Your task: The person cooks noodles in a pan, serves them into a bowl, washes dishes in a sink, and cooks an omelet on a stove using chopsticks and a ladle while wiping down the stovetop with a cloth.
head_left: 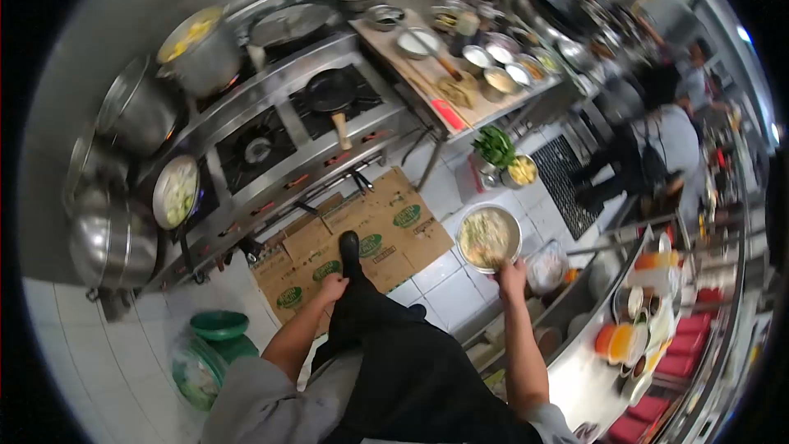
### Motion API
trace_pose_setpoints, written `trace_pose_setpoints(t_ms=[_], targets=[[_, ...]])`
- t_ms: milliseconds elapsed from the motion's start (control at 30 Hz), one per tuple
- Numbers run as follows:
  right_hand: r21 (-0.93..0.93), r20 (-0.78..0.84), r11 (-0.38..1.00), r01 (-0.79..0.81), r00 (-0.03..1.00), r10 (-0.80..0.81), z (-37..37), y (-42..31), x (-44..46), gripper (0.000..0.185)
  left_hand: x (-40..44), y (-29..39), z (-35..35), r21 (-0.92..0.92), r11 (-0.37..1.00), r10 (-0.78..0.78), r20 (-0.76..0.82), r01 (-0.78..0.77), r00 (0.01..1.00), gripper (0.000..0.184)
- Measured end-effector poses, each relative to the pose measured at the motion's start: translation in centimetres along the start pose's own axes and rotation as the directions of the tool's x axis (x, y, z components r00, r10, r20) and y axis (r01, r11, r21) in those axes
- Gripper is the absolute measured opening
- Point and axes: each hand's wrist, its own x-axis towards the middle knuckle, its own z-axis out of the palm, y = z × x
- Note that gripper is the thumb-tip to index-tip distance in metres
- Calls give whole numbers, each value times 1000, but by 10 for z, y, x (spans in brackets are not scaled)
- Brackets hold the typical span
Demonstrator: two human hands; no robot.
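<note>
My right hand is closed on the near side of a round metal pan, which holds a pale mix of food with green and orange bits. The pan is over the tiled floor, right of the cardboard. My left hand hangs beside my knee, above the flattened cardboard. Its fingers are curled, and whether anything is inside them is too small to tell.
A stove at the left carries a black pan, a pan of food and large pots. A table holds bowls. Behind it, a co-worker bends down. A counter stands right; green tubs sit lower left.
</note>
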Motion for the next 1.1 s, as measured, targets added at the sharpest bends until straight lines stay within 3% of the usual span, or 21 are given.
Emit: trace_pose_setpoints(t_ms=[33, 100, 133, 200, 233, 300, 367, 400, 467, 500, 533, 567, 600, 700, 733, 833, 867, 967, 1067, 1100], targets=[[-7, 46, 999, 52, 998, -52, 47, -12, 21, 20, -7, -24, -14, 1, 994, -109, 89, 109, 990, 36], [-145, 135, 985, 93, 988, -73, 128, -26, 79, 22, 8, -144, 26, -164, 986, -46, -129, 25, 991, 42], [-179, 198, 976, 126, 976, -90, 167, -48, 98, 24, -16, -145, 6, -54, 992, -114, -38, 112, 993, 45], [-167, 265, 967, 194, 953, -145, 251, -80, 128, 28, -39, -193, 0, 173, 980, -98, -2, 97, 995, 50], [-125, 265, 966, 226, 946, -187, 291, -86, 144, 30, -46, -237, 23, 287, 958, 0, -41, 12, 999, 52], [-290, 357, 828, 479, 857, -371, 359, -97, 194, 30, -63, -250, 31, -88, 920, -379, 45, 381, 924, 50], [-399, 336, 748, 530, 844, -419, 425, -105, 233, 25, -91, -248, 36, -270, 859, -456, -17, 435, 890, 48], [-470, 335, 712, 521, 852, -402, 456, -115, 235, 23, -100, -265, 50, -277, 911, -331, -49, 306, 942, 45], [-514, 331, 701, 494, 868, -369, 507, -134, 232, 24, -109, -244, 28, -456, 750, -464, 156, 480, 872, 31], [-552, 355, 590, 589, 807, -472, 526, -131, 240, 23, -108, -245, 25, -670, 570, -419, 262, 476, 870, 27], [-583, 388, 463, 668, 730, -563, 544, -124, 254, 21, -106, -245, 22, -822, 303, -367, 365, 481, 855, 23], [-605, 427, 323, 728, 639, -639, 559, -115, 270, 20, -105, -248, 20, -869, 28, -312, 462, 494, 830, 20], [-595, 467, 371, 713, 683, -562, 570, -104, 289, 18, -106, -245, 11, -883, -148, -182, 466, 445, 866, 21], [-617, 532, 55, 785, 468, -706, 601, -96, 284, 19, -107, -231, -9, -840, -365, -163, 483, 402, 861, 16], [-641, 584, 80, 763, 554, -593, 604, -103, 272, 17, -109, -227, -12, -840, -400, -206, 473, 367, 857, 15], [-667, 593, 55, 743, 573, -566, 616, -109, 267, 18, -121, -191, -23, -915, 169, -546, 222, 366, 808, 19], [-682, 581, 50, 730, 582, -570, 619, -107, 270, 22, -126, -192, -27, -934, 143, -505, 217, 329, 835, 26], [-651, 580, 42, 758, 533, -616, 613, -105, 280, 25, -137, -194, -20, -925, 113, -551, 247, 364, 797, 29], [-573, 540, 65, 817, 435, -721, 606, -108, 277, 28, -143, -224, 2, -880, -339, -340, 443, 331, 829, 31], [-543, 518, 76, 836, 405, -753, 605, -111, 274, 27, -145, -228, 6, -863, -362, -311, 467, 352, 827, 31]])
